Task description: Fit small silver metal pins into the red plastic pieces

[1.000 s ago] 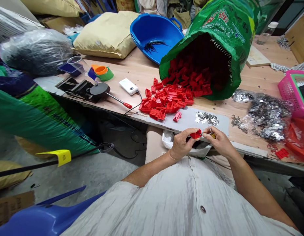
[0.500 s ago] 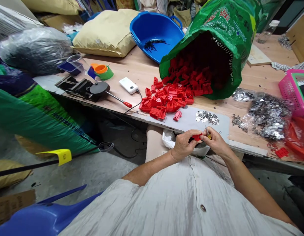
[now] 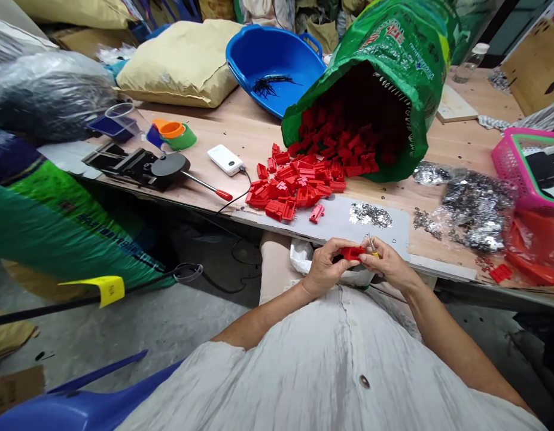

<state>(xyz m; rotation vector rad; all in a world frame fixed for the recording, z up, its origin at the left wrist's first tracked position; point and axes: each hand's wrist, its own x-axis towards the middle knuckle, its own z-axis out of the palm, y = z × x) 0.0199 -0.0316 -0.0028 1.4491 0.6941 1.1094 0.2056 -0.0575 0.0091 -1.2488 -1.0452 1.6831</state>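
My left hand (image 3: pixel 325 266) is closed on a small red plastic part (image 3: pixel 351 253) at the table's front edge, just above my lap. My right hand (image 3: pixel 388 263) pinches a thin metal tool with a yellow handle (image 3: pixel 373 246) and touches the same red part. In front of my hands lies a grey board (image 3: pixel 335 218) with a small heap of shiny metal bits (image 3: pixel 370 214). Beyond it a pile of red plastic parts (image 3: pixel 295 185) spills out of a green sack (image 3: pixel 389 66) lying on its side.
A blue tub (image 3: pixel 272 60) stands behind the pile, a white power bank (image 3: pixel 225 160) and a black hand press (image 3: pixel 142 166) to the left. Bags of metal pieces (image 3: pixel 477 206) and a pink basket (image 3: pixel 523 167) sit at the right. A white bag (image 3: pixel 304 257) hangs under the table edge.
My two hands have come closer together around the red part, and the tool now touches it. The view has shifted slightly to the right.
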